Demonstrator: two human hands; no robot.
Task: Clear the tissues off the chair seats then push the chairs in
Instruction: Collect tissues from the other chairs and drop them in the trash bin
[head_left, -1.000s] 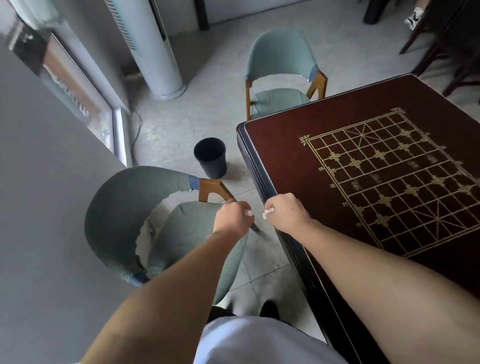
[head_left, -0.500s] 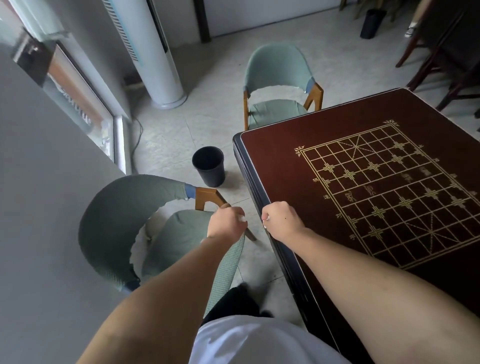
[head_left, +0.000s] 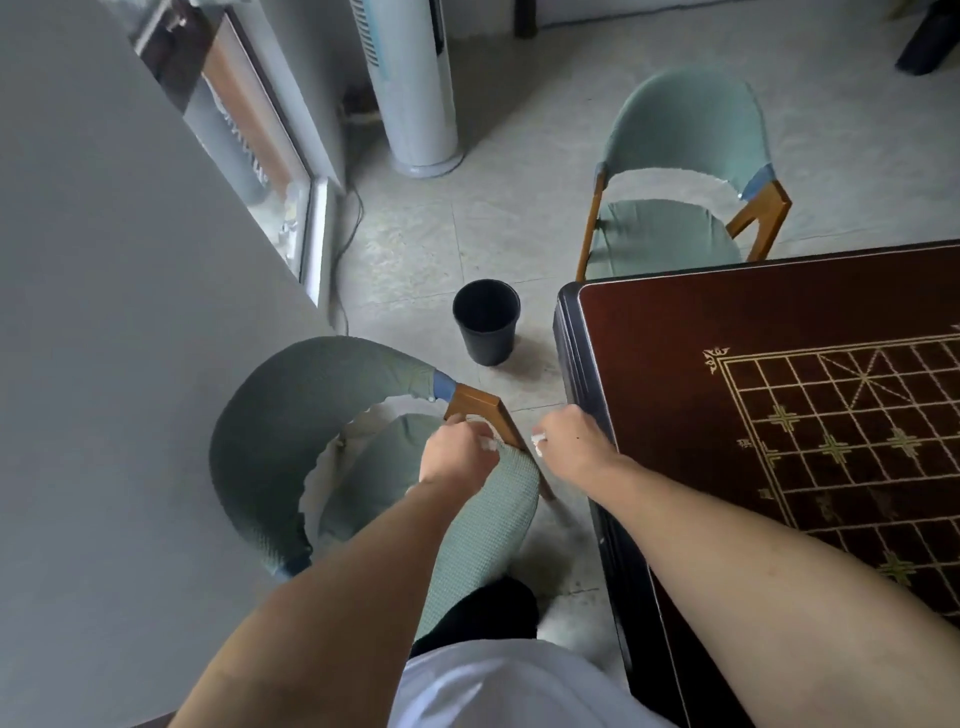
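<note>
White tissue shows in both fists: a crumpled scrap (head_left: 488, 442) peeks from the left hand (head_left: 457, 454), and another bit (head_left: 538, 444) pokes out of the right hand (head_left: 571, 441). Each hand's fingers are curled tight round its wad, presumably to keep the paper together while it is carried. The two fists hang close together at about 6 o'clock of the black bin (head_left: 485, 319), which stands open on the floor (head_left: 415, 249) and looks the likely place for the paper.

Just beneath the left hand lies the near chair (head_left: 291, 431), its green seat showing no tissue in the parts visible, its wooden arm end passing between the two fists. It stands pulled out from the bench (head_left: 675, 374), at the bench's 9 o'clock, so it has yet to be pushed in. The far chair (head_left: 680, 156), at 12 o'clock of the bench corner, has its seat partly tucked under the edge; no tissue can be seen on it either.

My reading: seats are cleared, dropping the wads comes next, then the chairs.
</note>
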